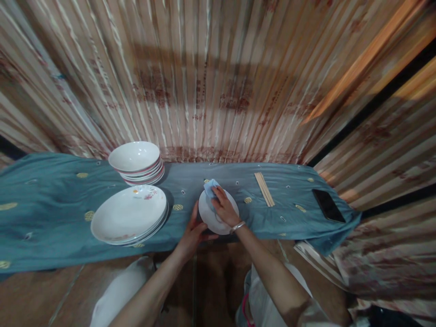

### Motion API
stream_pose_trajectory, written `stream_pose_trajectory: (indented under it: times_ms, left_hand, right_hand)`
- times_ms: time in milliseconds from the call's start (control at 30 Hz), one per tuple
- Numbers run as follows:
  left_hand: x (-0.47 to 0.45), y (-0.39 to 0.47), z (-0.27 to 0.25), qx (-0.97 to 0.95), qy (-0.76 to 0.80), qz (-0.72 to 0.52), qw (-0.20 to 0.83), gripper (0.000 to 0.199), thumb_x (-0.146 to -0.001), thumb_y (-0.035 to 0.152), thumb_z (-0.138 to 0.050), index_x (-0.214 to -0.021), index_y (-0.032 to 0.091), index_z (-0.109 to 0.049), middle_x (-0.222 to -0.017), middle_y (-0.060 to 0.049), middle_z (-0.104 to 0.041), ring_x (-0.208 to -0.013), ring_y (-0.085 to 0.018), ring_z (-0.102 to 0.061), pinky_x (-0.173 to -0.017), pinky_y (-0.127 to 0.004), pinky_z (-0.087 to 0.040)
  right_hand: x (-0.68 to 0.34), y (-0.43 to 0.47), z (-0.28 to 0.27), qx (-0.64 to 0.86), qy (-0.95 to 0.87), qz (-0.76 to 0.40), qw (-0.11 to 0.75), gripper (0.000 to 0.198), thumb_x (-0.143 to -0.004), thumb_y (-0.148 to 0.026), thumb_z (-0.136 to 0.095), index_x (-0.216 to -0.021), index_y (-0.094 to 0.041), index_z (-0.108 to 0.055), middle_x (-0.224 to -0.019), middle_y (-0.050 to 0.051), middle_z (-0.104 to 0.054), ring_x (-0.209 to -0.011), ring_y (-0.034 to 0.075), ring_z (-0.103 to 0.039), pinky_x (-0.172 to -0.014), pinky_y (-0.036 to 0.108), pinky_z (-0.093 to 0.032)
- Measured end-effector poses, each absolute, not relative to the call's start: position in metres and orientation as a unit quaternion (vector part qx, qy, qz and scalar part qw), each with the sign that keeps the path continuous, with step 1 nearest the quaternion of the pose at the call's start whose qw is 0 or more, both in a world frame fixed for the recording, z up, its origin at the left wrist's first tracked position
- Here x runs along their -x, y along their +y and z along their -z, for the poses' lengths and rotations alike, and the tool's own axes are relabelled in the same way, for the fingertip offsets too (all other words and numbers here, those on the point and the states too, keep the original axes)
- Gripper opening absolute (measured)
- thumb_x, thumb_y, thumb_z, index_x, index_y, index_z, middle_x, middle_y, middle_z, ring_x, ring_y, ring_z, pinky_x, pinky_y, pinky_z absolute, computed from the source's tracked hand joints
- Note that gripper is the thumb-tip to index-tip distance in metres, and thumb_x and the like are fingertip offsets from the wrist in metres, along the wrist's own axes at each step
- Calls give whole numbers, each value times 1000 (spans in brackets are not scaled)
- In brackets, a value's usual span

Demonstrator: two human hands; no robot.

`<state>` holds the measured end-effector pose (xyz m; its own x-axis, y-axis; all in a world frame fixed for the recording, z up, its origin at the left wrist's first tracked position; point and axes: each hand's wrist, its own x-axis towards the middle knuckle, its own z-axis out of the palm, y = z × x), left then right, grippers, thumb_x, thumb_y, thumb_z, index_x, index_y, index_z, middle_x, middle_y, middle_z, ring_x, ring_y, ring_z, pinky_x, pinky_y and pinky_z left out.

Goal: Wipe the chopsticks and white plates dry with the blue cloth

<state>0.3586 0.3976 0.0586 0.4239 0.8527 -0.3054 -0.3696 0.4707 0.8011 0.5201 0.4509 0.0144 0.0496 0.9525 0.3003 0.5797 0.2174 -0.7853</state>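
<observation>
A small round white dish (pixel 227 221) is at the front middle of the cloth-covered table; whether it is a bowl or a plate I cannot tell. My left hand (pixel 195 230) curves around its left and near edge, thumb and fingers apart along the rim. My right hand (pixel 224 208), with a silver bracelet at the wrist, lies over the dish and presses a light blue cloth (pixel 211 186) against its far left part. The fingers of my right hand hide part of the cloth and of the dish.
To the left stand a stack of large oval white plates (pixel 127 215) and, behind it, a stack of red-rimmed white bowls (pixel 134 156). Several wooden chopsticks (pixel 264 189) lie to the right, then a black phone (pixel 328 205). A pleated curtain (pixel 211 81) hangs behind the table.
</observation>
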Motion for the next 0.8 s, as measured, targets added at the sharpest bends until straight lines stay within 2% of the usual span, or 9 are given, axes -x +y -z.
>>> stream_pose_trajectory:
  times_ms: [200,433,500,667,800]
  left_hand:
    - [-358,397,-55,-310,369,-398,780,97,-68,14,-65,-148,34,-14,-127,-8,-55,-91,-21,-62,-70,-40,-59]
    - [-360,399,-51,-310,386,-408,767,77,-67,14,-62,-139,23,-37,-93,-3,-62,-75,-17,-60,-66,-36,-58]
    - [-359,399,-52,-315,390,-399,767,78,-67,15,-62,-140,23,-37,-96,-4,-62,-75,-18,-61,-64,-37,-58]
    - [-354,400,-58,-322,379,-394,773,96,-64,16,-65,-147,31,-21,-123,-8,-56,-81,-21,-64,-63,-38,-58]
    - [-353,401,-58,-337,368,-383,777,98,-64,16,-64,-148,32,-16,-125,-10,-57,-81,-22,-65,-63,-37,-58]
  right_hand:
    - [-502,440,-36,519,-681,-296,424,39,-89,-29,-49,-128,-23,-56,-145,8,-42,-136,19,-35,-114,39,-25]
    - [-499,414,-60,451,-686,-402,404,26,-89,-30,-48,-106,-24,-68,-125,5,-61,-121,16,-53,-106,33,-37]
    - [-501,408,-64,445,-676,-431,399,24,-88,-30,-50,-98,-22,-70,-116,5,-66,-113,17,-59,-100,32,-42]
    - [-512,401,-62,438,-662,-482,371,21,-82,-28,-53,-87,-18,-71,-99,5,-71,-95,20,-65,-88,33,-48]
    - [-525,398,-58,452,-686,-480,309,20,-77,-20,-52,-81,-16,-71,-88,3,-72,-85,18,-65,-80,28,-48]
